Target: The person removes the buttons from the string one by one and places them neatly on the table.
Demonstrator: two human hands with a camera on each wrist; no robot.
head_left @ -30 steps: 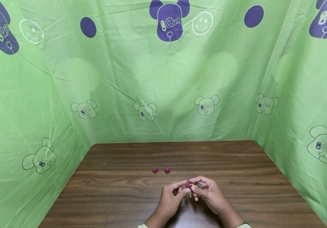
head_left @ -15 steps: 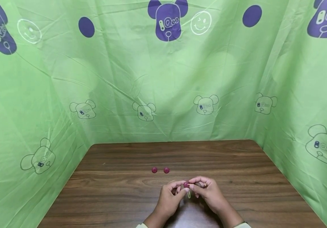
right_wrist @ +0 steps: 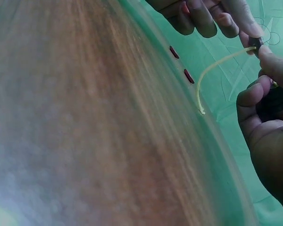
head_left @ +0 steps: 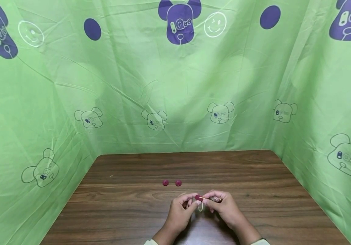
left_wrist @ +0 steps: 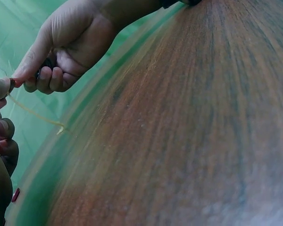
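My left hand (head_left: 190,202) pinches a small maroon button (head_left: 197,197) just above the wooden table (head_left: 126,211). Right against it, my right hand (head_left: 214,203) pinches a yellow thread (head_left: 200,207) at the button, and the thread's loose end curls down beneath. The right wrist view shows the thread (right_wrist: 212,75) running from the held button (right_wrist: 254,43), with a dark object (right_wrist: 276,101) tucked in the right hand's curled fingers. In the left wrist view the right hand (left_wrist: 61,52) is at the upper left and the thread (left_wrist: 35,113) hangs below it.
Two more maroon buttons (head_left: 165,182) (head_left: 178,182) lie side by side on the table beyond my hands. A green printed sheet (head_left: 175,85) walls in the table at the back and on both sides.
Both hands have drifted slightly left. A longer curl of yellow thread now hangs below the held button. The two buttons on the table have not moved.
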